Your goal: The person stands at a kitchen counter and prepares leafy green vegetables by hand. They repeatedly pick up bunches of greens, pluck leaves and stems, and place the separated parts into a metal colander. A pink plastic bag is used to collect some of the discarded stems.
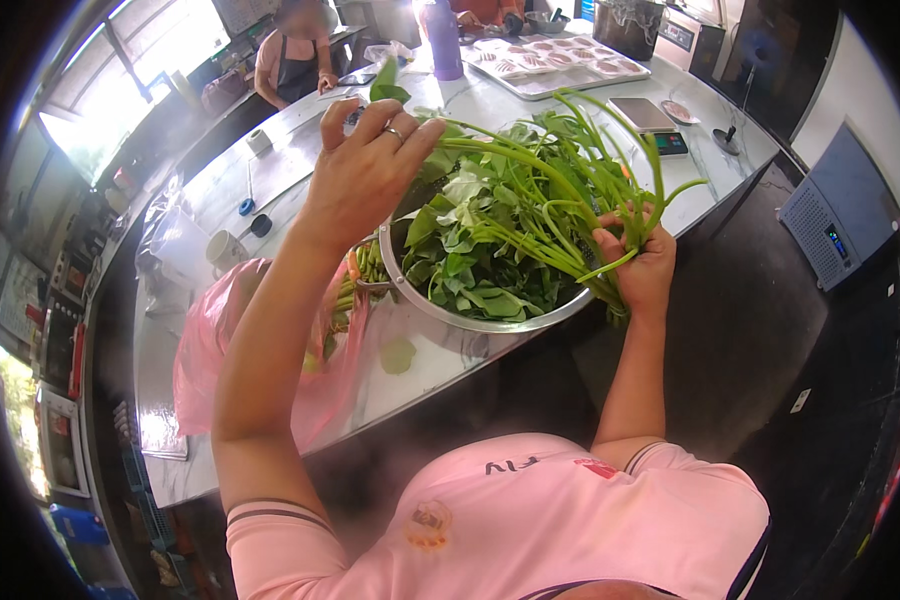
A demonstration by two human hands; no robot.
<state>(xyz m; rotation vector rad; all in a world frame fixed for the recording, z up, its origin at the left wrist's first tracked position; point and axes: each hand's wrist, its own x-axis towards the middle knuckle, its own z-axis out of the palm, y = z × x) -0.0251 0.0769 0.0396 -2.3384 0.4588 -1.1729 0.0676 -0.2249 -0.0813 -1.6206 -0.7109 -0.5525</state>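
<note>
My right hand (pixel 649 259) grips a bunch of long green leafy-vegetable stems (pixel 562 180) over the right rim of a large metal bowl (pixel 487 326). Some stems stretch leftward to my left hand (pixel 375 157), which is raised over the bowl's far left side. Its fingers are bent around a leafy stem, and a green leaf (pixel 388 91) sticks up beyond them; the thumb is hidden. Loose green leaves (pixel 487 292) fill the bowl. Left of it, beneath my left forearm, a pink plastic bag (pixel 202 360) holds more stems (pixel 375 262) with an orange band around them.
A single leaf (pixel 397 355) lies on the marble-patterned table (pixel 427 367). Farther back are a kitchen scale (pixel 640 115), a tray of packed portions (pixel 570 64) and a purple bottle (pixel 444 45). A mug (pixel 226 250) stands at left. A person (pixel 292 64) is across the table.
</note>
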